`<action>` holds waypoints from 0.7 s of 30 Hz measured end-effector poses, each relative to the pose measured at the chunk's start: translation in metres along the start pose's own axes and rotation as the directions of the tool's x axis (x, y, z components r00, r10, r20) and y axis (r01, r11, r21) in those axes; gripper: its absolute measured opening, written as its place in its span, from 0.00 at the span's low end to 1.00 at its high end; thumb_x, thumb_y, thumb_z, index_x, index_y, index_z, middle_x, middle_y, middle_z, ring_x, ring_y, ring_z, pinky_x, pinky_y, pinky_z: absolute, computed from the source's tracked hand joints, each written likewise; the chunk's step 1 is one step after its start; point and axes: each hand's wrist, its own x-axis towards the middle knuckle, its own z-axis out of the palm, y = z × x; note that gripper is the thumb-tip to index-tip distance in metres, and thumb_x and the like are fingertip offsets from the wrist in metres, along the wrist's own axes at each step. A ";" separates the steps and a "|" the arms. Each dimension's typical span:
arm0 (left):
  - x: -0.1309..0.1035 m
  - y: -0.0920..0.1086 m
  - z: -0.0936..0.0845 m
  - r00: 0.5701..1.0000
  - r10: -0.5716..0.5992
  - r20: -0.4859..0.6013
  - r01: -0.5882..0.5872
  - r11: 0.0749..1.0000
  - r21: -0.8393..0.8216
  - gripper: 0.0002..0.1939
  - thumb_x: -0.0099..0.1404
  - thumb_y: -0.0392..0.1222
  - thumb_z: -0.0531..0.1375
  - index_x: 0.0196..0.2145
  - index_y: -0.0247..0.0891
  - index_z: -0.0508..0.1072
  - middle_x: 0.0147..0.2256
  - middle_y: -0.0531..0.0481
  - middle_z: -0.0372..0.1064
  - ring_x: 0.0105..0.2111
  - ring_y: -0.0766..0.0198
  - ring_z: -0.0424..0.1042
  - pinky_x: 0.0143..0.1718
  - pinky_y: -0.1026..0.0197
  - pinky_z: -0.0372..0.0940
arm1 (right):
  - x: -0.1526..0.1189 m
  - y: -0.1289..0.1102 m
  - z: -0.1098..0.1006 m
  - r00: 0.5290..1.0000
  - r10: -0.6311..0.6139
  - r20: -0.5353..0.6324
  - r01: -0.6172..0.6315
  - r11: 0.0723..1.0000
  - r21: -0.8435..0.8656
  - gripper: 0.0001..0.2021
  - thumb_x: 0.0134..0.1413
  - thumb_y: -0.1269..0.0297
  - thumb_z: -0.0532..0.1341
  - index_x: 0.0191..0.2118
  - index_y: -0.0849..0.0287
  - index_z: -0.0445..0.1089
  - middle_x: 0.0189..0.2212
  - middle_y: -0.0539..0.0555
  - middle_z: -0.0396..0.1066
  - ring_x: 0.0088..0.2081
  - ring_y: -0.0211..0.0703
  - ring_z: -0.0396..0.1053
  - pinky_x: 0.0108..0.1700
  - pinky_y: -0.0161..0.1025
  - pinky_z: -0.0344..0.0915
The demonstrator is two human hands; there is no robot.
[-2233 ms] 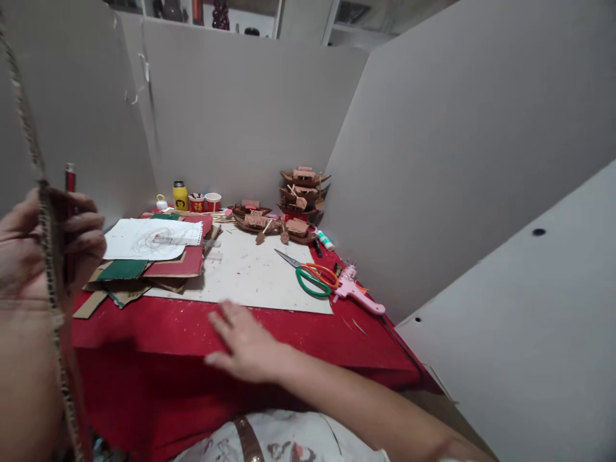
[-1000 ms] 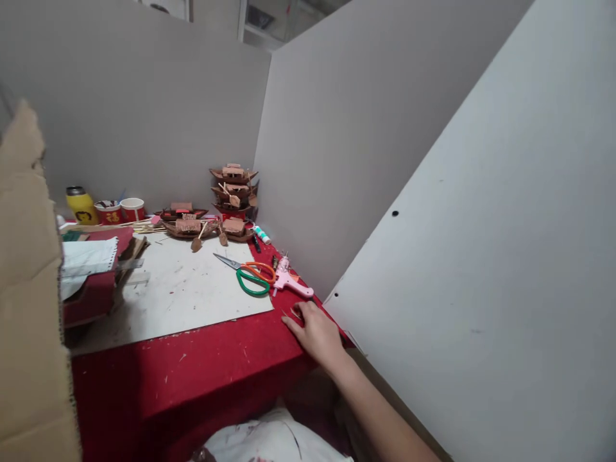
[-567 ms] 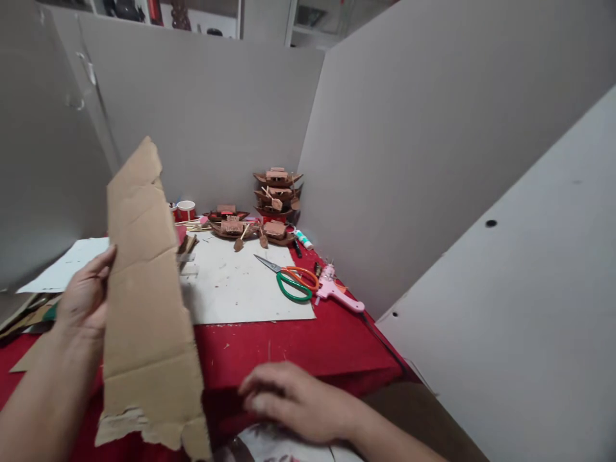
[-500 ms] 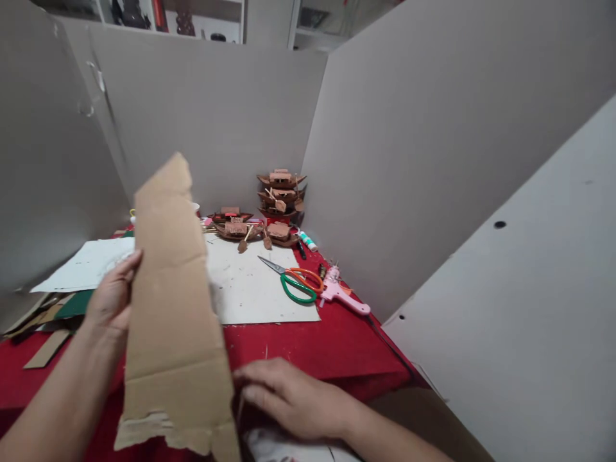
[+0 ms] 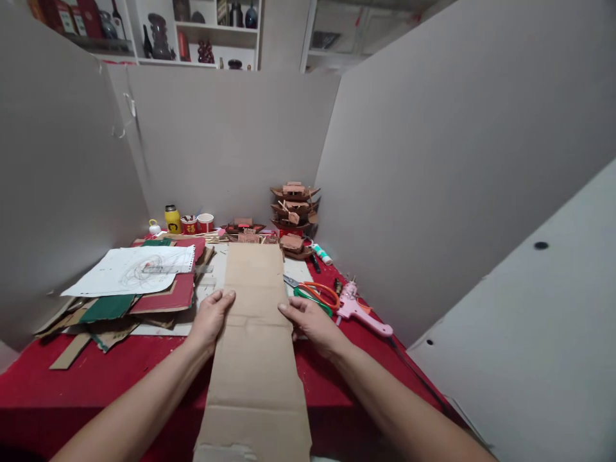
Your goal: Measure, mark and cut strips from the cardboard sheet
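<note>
A long strip of brown cardboard [image 5: 257,359], creased across and torn at its near end, is held lengthwise in front of me. My left hand [image 5: 212,317] grips its left edge, thumb on top. On the right edge my right hand [image 5: 310,321] closes round the cardboard in the same way. Scissors [image 5: 317,295] with orange and green handles lie just beyond my right hand, partly hidden by it. Under the strip's far end is a white sheet [image 5: 219,263], mostly covered.
Model boats [image 5: 293,208] are stacked at the back. A pink glue gun [image 5: 363,314] lies on the right. Paper with a pencil drawing [image 5: 129,269] tops a cardboard pile on the left. A yellow bottle [image 5: 172,219] and cups stand behind. Grey panels enclose the table.
The cardboard has swung to the middle and lies flatter. My right hand has come up from the table's front edge and taken its right side. The view has shifted left and up.
</note>
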 end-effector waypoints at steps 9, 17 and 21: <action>0.005 -0.019 -0.016 0.997 -0.061 0.038 0.055 0.988 0.144 0.16 0.45 0.49 0.70 0.25 0.35 0.75 0.20 0.51 0.71 0.20 0.63 0.70 0.23 0.63 0.63 | 0.002 0.020 -0.018 0.992 0.123 -0.019 -0.122 0.992 0.031 0.15 0.44 0.54 0.66 0.26 0.60 0.66 0.15 0.44 0.65 0.13 0.28 0.59 0.13 0.25 0.57; -0.006 -0.008 -0.050 0.985 0.137 -0.108 -0.095 0.940 0.327 0.27 0.45 0.46 0.69 0.43 0.32 0.74 0.28 0.51 0.73 0.18 0.69 0.65 0.17 0.66 0.61 | 0.012 0.021 -0.004 0.987 0.159 0.020 -0.155 0.979 -0.132 0.10 0.48 0.58 0.61 0.29 0.60 0.67 0.18 0.47 0.67 0.15 0.31 0.62 0.14 0.27 0.60; -0.017 -0.002 -0.048 0.977 0.204 -0.069 -0.167 0.920 0.356 0.29 0.48 0.48 0.68 0.47 0.35 0.71 0.34 0.49 0.73 0.21 0.68 0.67 0.17 0.66 0.62 | 0.019 0.017 0.001 0.995 0.102 0.005 -0.095 0.936 -0.340 0.09 0.52 0.63 0.59 0.37 0.62 0.70 0.25 0.52 0.74 0.19 0.36 0.68 0.18 0.32 0.65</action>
